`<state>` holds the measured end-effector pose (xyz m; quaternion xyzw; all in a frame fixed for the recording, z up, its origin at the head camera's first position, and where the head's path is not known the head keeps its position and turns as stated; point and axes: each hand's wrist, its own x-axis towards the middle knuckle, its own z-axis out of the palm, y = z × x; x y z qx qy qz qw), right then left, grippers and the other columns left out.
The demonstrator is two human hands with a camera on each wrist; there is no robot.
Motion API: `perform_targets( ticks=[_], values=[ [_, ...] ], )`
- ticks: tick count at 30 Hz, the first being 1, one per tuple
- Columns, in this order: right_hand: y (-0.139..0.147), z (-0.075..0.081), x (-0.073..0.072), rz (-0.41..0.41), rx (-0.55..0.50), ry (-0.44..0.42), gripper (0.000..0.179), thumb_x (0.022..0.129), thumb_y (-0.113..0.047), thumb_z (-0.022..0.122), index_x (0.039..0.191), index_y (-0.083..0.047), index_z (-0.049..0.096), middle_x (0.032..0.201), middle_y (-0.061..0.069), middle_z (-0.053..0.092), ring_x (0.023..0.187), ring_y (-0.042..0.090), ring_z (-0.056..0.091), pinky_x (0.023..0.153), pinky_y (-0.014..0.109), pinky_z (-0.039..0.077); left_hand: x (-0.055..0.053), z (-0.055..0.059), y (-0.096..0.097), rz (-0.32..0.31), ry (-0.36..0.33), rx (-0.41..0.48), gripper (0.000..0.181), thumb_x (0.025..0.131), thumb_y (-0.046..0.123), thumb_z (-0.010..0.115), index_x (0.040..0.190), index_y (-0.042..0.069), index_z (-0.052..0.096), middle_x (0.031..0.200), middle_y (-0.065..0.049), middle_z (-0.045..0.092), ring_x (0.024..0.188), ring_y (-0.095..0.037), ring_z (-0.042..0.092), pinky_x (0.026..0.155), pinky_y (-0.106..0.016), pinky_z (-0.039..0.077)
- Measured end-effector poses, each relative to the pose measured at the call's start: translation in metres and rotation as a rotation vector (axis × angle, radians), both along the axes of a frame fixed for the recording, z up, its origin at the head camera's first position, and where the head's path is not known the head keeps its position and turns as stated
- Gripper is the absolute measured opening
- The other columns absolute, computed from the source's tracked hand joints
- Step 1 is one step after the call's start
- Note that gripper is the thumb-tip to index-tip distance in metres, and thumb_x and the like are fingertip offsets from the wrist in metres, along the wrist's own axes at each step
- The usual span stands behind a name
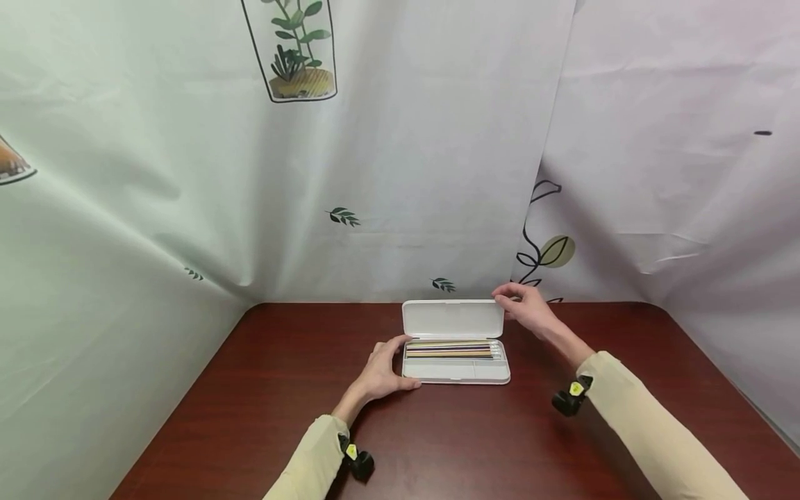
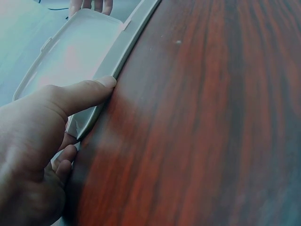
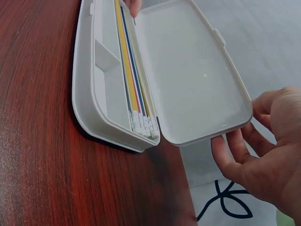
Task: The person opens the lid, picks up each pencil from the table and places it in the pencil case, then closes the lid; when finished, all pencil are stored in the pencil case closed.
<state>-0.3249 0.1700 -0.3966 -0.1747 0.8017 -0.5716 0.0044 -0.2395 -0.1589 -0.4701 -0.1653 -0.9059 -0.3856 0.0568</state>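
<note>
A white pencil case (image 1: 437, 372) lies on the table with its lid (image 1: 453, 319) raised at the back. Several pencils (image 1: 448, 349) with white eraser ends lie side by side in its rear compartment; a small divider (image 3: 107, 55) splits the front one. My left hand (image 1: 381, 371) grips the case's left end, thumb (image 2: 94, 90) on the front wall and fingers round toward the back corner. At the lid's upper right corner, my right hand (image 1: 528, 307) holds the edge between thumb and fingers (image 3: 237, 147).
The dark red wooden table (image 1: 300, 389) ends just behind the case. A pale printed curtain (image 1: 400, 173) hangs at its back edge and along the sides. Each sleeve has a small black camera (image 1: 567, 401) strapped at the wrist.
</note>
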Motion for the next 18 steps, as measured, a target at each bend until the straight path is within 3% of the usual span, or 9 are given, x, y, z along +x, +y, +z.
perform_targets(
  ticks=[12, 18],
  values=[
    [0.0035, 0.0045, 0.0025, 0.083, 0.023, -0.055, 0.029, 0.103, -0.008, 0.055, 0.119, 0.016, 0.060, 0.113, 0.028, 0.062, 0.099, 0.037, 0.066, 0.089, 0.054, 0.050, 0.0007, -0.0002, 0.0008, 0.010, -0.003, 0.005, 0.087, 0.065, 0.026, 0.093, 0.140, 0.011, 0.052, 0.116, -0.008, 0.056, 0.110, -0.027, 0.046, 0.092, -0.047, 0.039],
    [0.0061, 0.0018, 0.0010, 0.126, 0.061, -0.041, 0.030, 0.103, -0.009, 0.054, 0.120, 0.014, 0.062, 0.115, 0.027, 0.063, 0.102, 0.036, 0.065, 0.091, 0.056, 0.048, 0.0011, 0.0005, 0.0009, 0.012, -0.001, 0.011, 0.087, 0.065, 0.026, 0.093, 0.139, 0.010, 0.051, 0.117, -0.009, 0.056, 0.111, -0.027, 0.047, 0.092, -0.046, 0.039]
  ],
)
